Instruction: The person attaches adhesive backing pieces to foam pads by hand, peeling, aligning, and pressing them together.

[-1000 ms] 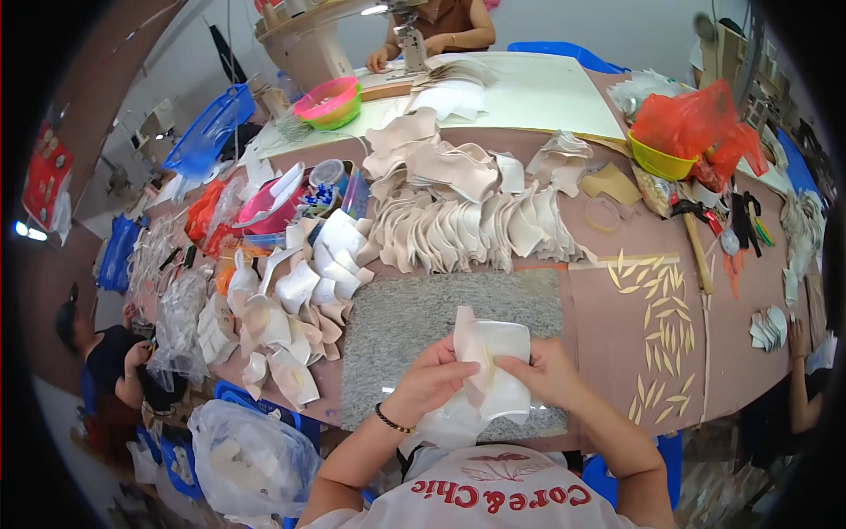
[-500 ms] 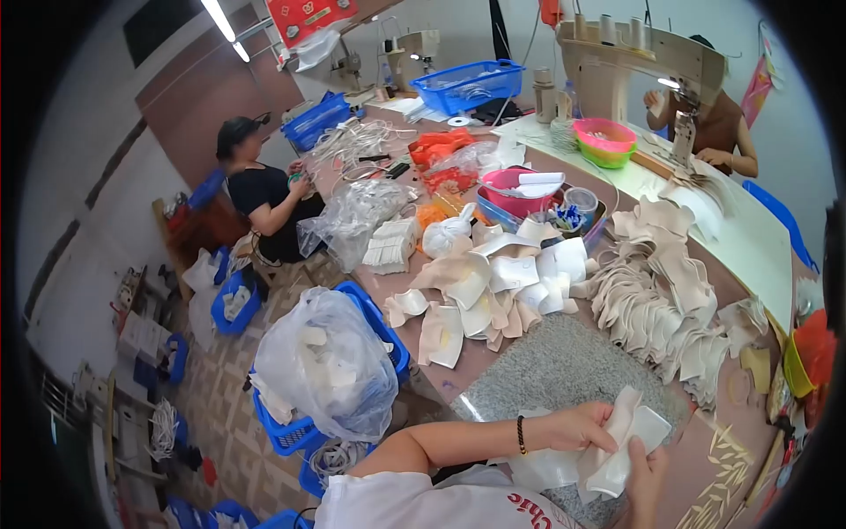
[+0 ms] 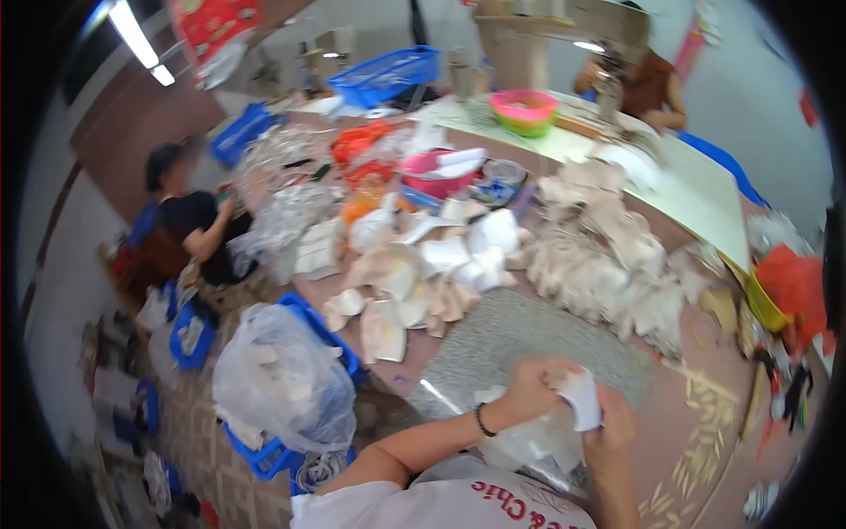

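Note:
A small white curved piece of sheet material (image 3: 582, 403), perhaps fabric or leather, is held up above the grey mat (image 3: 564, 339). My left hand (image 3: 535, 386) pinches its upper left end, while my right hand (image 3: 612, 428) grips its right side with bent fingers. Motion blur softens both hands and the piece. Below them, a translucent whitish sheet (image 3: 515, 441) lies at the near edge. Beyond the mat spreads a loose heap of white and beige cut pieces (image 3: 388, 273). Overlapping beige pieces (image 3: 582, 264) form a long row to its right.
A bag-covered blue basket (image 3: 291, 379) stands left of the table. Pink tub (image 3: 436, 181) and pink-green bowls (image 3: 524, 113) sit farther back. Small pale strips (image 3: 701, 441) lie at right. One person (image 3: 198, 216) sits left; another (image 3: 652, 88) is at a sewing machine (image 3: 608, 93).
The view has swung right, shifting the surroundings leftward. My hands have risen a little with the white piece, which now shows a narrower, curved side.

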Demonstrator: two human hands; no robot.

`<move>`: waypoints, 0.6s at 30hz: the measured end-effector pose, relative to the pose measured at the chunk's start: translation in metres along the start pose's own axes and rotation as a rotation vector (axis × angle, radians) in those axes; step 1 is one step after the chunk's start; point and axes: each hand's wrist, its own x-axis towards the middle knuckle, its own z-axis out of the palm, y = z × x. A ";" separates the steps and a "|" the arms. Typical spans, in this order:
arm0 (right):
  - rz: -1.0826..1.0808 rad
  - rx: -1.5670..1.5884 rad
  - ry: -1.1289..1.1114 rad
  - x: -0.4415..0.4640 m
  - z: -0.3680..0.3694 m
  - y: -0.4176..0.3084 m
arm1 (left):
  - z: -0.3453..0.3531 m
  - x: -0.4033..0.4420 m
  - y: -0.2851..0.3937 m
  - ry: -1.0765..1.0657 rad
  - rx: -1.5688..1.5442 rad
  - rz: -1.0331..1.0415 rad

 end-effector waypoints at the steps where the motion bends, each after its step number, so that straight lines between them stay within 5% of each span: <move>1: -0.073 0.027 0.029 0.002 -0.001 0.002 | -0.005 0.000 -0.006 -0.033 -0.032 0.092; 7: -0.113 0.110 0.078 0.024 -0.009 -0.005 | -0.018 0.012 0.008 -0.235 -0.046 0.403; 11: -0.188 0.015 0.102 0.023 -0.011 0.002 | -0.021 0.010 0.008 -0.180 0.223 0.413; 15: -0.180 -0.164 0.129 0.021 -0.017 0.016 | -0.042 0.013 0.016 -0.369 0.431 0.073; 18: -0.108 -0.336 0.034 0.026 -0.027 0.016 | -0.041 0.011 0.055 -0.335 0.536 0.251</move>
